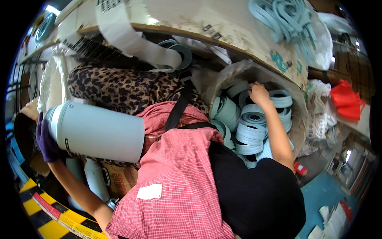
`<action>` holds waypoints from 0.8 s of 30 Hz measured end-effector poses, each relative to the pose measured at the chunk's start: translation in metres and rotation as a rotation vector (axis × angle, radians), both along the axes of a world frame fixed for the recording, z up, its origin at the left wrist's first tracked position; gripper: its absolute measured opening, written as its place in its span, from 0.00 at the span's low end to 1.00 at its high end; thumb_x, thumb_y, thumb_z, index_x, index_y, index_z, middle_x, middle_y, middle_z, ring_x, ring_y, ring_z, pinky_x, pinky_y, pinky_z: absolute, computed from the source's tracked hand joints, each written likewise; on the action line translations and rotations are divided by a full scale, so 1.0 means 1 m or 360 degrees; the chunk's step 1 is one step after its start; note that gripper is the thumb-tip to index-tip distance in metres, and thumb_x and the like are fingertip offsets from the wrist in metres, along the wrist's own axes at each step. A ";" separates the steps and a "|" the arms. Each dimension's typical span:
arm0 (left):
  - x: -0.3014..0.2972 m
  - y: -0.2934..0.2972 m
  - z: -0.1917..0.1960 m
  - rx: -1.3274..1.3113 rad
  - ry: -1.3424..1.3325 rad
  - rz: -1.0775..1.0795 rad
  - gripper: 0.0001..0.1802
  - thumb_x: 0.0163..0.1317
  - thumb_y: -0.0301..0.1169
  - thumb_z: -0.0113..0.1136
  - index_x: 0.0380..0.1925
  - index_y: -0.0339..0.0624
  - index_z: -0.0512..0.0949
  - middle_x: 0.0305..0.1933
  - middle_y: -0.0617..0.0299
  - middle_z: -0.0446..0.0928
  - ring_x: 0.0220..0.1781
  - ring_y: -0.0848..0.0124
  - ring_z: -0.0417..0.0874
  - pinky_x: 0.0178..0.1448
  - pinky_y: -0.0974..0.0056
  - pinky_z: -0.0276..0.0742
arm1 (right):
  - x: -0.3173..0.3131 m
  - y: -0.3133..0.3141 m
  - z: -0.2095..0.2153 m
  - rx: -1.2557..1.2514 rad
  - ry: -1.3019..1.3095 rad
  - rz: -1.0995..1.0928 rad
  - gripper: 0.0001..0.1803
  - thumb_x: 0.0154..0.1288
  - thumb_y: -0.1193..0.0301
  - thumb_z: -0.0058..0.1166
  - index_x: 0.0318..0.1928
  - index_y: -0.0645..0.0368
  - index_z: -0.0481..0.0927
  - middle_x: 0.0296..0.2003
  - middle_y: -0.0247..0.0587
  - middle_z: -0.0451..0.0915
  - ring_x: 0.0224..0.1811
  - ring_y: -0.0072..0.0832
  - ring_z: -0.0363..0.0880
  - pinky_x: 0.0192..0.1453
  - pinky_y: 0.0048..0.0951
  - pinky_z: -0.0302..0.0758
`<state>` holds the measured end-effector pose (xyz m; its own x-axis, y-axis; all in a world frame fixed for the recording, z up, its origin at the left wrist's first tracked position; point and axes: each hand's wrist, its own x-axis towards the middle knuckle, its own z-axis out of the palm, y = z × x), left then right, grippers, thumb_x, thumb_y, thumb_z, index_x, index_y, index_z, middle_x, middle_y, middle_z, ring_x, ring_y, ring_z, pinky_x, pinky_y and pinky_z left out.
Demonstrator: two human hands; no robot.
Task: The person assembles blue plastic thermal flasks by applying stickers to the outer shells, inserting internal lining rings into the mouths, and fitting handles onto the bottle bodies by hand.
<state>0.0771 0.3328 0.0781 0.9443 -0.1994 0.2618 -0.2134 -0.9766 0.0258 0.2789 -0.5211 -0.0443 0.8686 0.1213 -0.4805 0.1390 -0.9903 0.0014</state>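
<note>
Head view: canister [103,131] lies with long axis left-right, collar [55,125] leftward
Left grip [47,139]: spread open against collar
Right grip [259,93]: among rolls [250,137]; hold, I can't tell

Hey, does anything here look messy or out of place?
Yes: light-blue strips on the table, upper right, lie in a loose tangle, whereas the rolls by the right hand are neatly wound.

A white printed strip [115,28] drapes over the edge of the stained, pale bench [234,26]. A bright red bag [347,99] lies beside crumpled plastic bags [317,93] at the right, a small red cylinder [300,168] lower down. Yellow-and-black striped tape [51,215] crosses the lower left, a brown cardboard box [122,175] further in
</note>
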 end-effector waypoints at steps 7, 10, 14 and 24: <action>0.044 -0.065 0.032 -0.1708 0.0733 0.0912 0.18 0.77 0.38 0.55 0.56 0.35 0.77 0.55 0.57 0.77 0.59 0.67 0.74 0.74 0.61 0.65 | -0.028 -0.081 -0.091 -0.0334 -0.0046 -0.0489 0.19 0.72 0.72 0.48 0.58 0.63 0.83 0.67 0.66 0.72 0.66 0.55 0.75 0.68 0.52 0.76; 0.024 -0.065 0.033 -0.1647 0.0706 0.0793 0.17 0.76 0.39 0.54 0.50 0.34 0.77 0.51 0.55 0.78 0.57 0.64 0.77 0.68 0.59 0.69 | -0.031 -0.062 -0.070 -0.0487 -0.0126 -0.0273 0.21 0.60 0.69 0.63 0.54 0.62 0.85 0.69 0.61 0.70 0.68 0.55 0.71 0.66 0.52 0.77; -0.002 -0.087 0.035 -0.1324 0.0404 0.0857 0.17 0.75 0.38 0.54 0.51 0.34 0.78 0.53 0.53 0.79 0.58 0.61 0.78 0.67 0.59 0.70 | -0.020 -0.057 -0.024 0.0050 0.0030 -0.0307 0.26 0.46 0.62 0.72 0.48 0.58 0.90 0.51 0.57 0.83 0.58 0.50 0.80 0.60 0.46 0.79; 0.067 -0.221 -0.038 -0.1119 -0.0179 0.0509 0.18 0.74 0.38 0.54 0.52 0.33 0.78 0.55 0.51 0.79 0.59 0.59 0.78 0.68 0.58 0.70 | -0.038 -0.061 0.108 0.2644 0.0228 -0.1438 0.35 0.70 0.60 0.62 0.73 0.56 0.70 0.61 0.44 0.82 0.60 0.33 0.84 0.63 0.42 0.83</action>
<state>0.1439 0.1123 0.0405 0.8883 0.3263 0.3232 0.0380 -0.7536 0.6563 0.2413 -0.5821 0.0637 0.8975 0.0672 -0.4358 -0.4376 0.2578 -0.8614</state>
